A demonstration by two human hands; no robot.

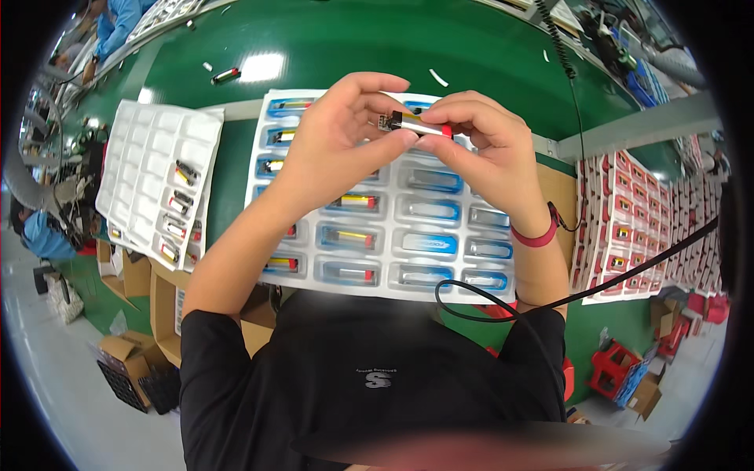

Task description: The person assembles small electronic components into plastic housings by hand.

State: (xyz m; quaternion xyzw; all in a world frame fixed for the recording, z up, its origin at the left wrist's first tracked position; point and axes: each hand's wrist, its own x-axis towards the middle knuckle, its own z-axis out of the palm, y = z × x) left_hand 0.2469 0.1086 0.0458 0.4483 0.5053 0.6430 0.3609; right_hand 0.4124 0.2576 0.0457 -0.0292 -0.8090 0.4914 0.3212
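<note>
— Where is the cylinder [428, 125]?
— Between your fingers, above the middle tray [387, 235]: your right hand [496, 149] pinches it by the red end, and your left hand [338, 141] grasps the black-banded end.
— How will it handle?
— Light and stiff, I'd judge, perhaps slick along the silver barrel. Hold it there; the bare board [384, 122] at its left end looks fragile.
— And the containers?
— Below you, left-side pockets carry yellow-and-red parts [353, 202]; right-side ones show blue-and-clear pieces [433, 182]. Your left-hand tray [145, 149] holds similar parts along its right edge.
</note>
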